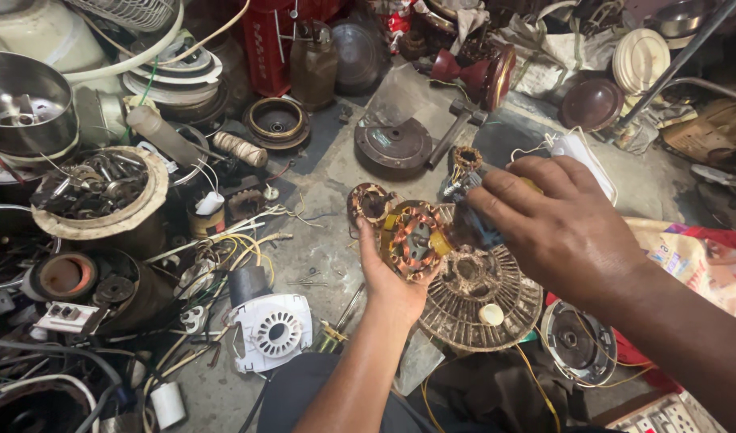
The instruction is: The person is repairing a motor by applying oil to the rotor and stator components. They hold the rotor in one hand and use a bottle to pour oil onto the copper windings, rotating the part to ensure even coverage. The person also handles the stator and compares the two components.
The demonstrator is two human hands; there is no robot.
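My left hand holds a round fan motor stator with copper windings, palm up, at the centre of the view. My right hand comes in from the right, closed on a small tool with a dark bristly tip that rests against the stator's right edge. Just below both hands a rusty round wire fan grille lies on the floor. A second wound stator sits on the floor just left of the held one.
Cluttered workshop floor: a white plastic motor cover, a pot of metal parts, a steel bowl, tangled wires, a dark motor cap, a red canister, another motor at lower right.
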